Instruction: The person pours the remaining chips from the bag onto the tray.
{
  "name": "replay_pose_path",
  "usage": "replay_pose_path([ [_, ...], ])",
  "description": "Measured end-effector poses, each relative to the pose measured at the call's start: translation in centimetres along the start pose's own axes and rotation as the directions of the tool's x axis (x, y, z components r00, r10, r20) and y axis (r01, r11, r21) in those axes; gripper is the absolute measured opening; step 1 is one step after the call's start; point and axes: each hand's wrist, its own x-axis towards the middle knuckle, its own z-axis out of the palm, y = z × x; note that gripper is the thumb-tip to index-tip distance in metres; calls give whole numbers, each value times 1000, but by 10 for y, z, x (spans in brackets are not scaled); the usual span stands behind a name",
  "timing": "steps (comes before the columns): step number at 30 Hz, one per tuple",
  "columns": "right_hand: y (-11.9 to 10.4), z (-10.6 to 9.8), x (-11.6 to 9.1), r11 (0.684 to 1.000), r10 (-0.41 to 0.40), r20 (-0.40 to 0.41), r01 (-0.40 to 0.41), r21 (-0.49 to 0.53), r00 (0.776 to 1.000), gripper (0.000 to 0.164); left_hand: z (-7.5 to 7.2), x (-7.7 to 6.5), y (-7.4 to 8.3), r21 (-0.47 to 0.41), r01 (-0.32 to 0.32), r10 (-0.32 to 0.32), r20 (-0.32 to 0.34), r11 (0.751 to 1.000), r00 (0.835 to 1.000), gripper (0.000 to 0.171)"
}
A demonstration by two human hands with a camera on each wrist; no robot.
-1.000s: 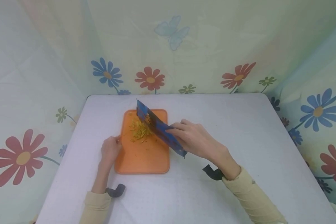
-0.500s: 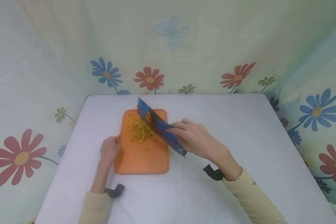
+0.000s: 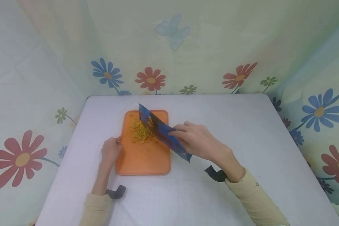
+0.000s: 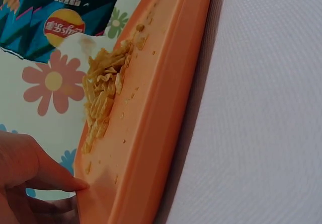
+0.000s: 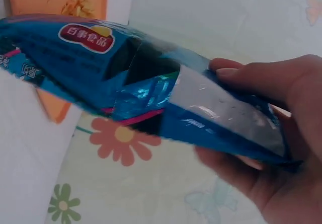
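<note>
My right hand (image 3: pixel 199 139) grips a blue chip bag (image 3: pixel 164 131) by its near half, thumb on one side and fingers on the other in the right wrist view. The bag (image 5: pixel 136 83) slants above the right part of an orange tray (image 3: pixel 142 160). Beneath its far end lies a heap of yellow chip sticks (image 3: pixel 141 131) on the tray, partly hidden by the bag. My left hand (image 3: pixel 111 152) pinches the tray's left edge. In the left wrist view its thumb and fingers (image 4: pixel 55 176) meet at the rim, and small crumbs dot the tray floor.
A white-covered table (image 3: pixel 228 116) lies under the tray, with its far edge just behind. Flower-printed curtains (image 3: pixel 203 47) enclose the back and both sides. Dark straps (image 3: pixel 215 174) hang at both wrists.
The bag's far end rose slightly, then dipped back down toward the tray, while its near end shifted a little right. My left hand and the tray look unchanged.
</note>
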Motion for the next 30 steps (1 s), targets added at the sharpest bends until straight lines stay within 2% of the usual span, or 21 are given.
replay_pose_path([
  [8, -1, 1, -6, 999, 49, -9, -49, 6, 999, 30, -1, -2, 2, 0, -3, 3, -3, 1000, 1000, 42],
  [15, -3, 11, -17, 995, 101, -88, -101, 8, 991, 34, -1, -2, 2, 4, 7, -7, 0, 1000, 1000, 42],
  [22, 0, 18, -31, 980, 201, -146, -198, 34, 969, 34, -2, -1, 2, -1, 33, -32, 21, 999, 999, 42],
  [30, 23, 13, -63, 968, 230, -257, -249, -44, 939, 32, -1, 0, 0, -13, 29, -29, 32, 999, 999, 42],
])
